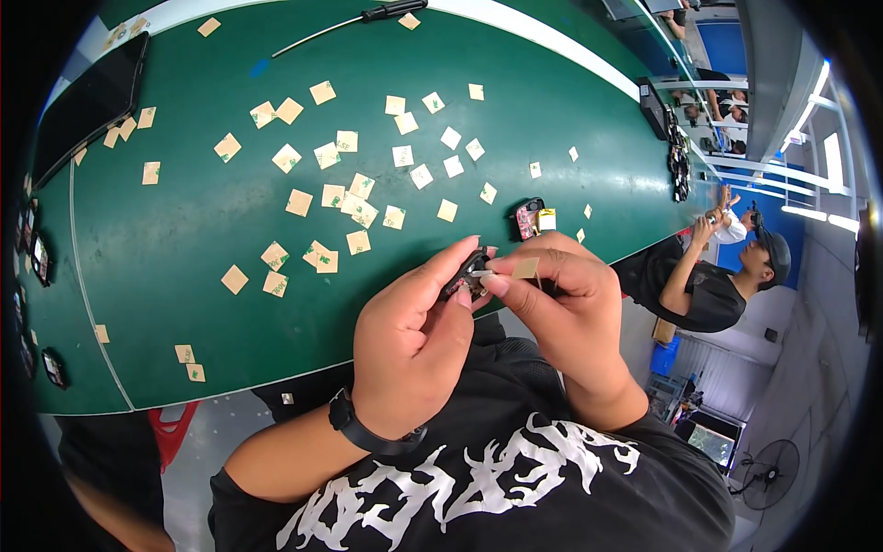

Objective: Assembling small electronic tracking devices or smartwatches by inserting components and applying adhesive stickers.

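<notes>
My left hand point(400, 336) is closed around a small black device point(457, 278) with its inside exposed, held just above the table's near edge. My right hand point(575, 294) pinches a small silvery piece point(482, 273) against the device; its exact kind is hard to make out. A beige square of backing paper point(525, 268) sits on the right index finger. Just beyond that hand, a second small device point(526, 219) lies on the table, black and pink, with a yellow-edged silver block point(546, 219) at its side. My fingers hide part of the held device.
Many beige and white paper squares point(361, 187) are strewn over the green table point(202, 212). A screwdriver point(340, 30) lies at the far edge, a dark flat screen point(92, 106) at far left. Small devices point(40, 258) line the left; black parts point(679, 166) lie right, near a co-worker point(708, 276).
</notes>
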The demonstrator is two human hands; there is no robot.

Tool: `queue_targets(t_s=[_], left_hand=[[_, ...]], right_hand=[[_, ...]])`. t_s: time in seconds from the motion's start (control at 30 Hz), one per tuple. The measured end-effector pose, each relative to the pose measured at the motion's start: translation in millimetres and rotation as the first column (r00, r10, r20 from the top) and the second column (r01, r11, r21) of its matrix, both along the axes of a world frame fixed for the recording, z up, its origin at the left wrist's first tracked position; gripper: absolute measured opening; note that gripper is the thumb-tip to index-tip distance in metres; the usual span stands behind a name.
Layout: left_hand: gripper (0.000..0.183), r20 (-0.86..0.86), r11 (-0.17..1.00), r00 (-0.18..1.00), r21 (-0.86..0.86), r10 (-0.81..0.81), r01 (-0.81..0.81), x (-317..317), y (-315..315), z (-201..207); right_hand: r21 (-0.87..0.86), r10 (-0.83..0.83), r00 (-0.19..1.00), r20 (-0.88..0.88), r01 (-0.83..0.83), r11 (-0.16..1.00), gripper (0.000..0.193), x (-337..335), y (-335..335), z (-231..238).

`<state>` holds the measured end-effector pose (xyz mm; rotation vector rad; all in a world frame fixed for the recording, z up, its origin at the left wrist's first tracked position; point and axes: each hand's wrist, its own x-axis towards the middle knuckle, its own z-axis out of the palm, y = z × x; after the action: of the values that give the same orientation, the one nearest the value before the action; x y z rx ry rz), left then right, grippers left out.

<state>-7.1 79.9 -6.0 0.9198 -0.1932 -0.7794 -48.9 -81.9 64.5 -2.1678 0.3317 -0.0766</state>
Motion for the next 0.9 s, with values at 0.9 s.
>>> queue_targets(t_s=[0.9], left_hand=[[0.042,0.055,0.995,0.997,-0.083,0.051,-0.046,-5.0,0.0,-5.1]], right_hand=[[0.553,-0.259,0.954,-0.150,0.298,0.778,0.015,4.1,11.7,-14.3]])
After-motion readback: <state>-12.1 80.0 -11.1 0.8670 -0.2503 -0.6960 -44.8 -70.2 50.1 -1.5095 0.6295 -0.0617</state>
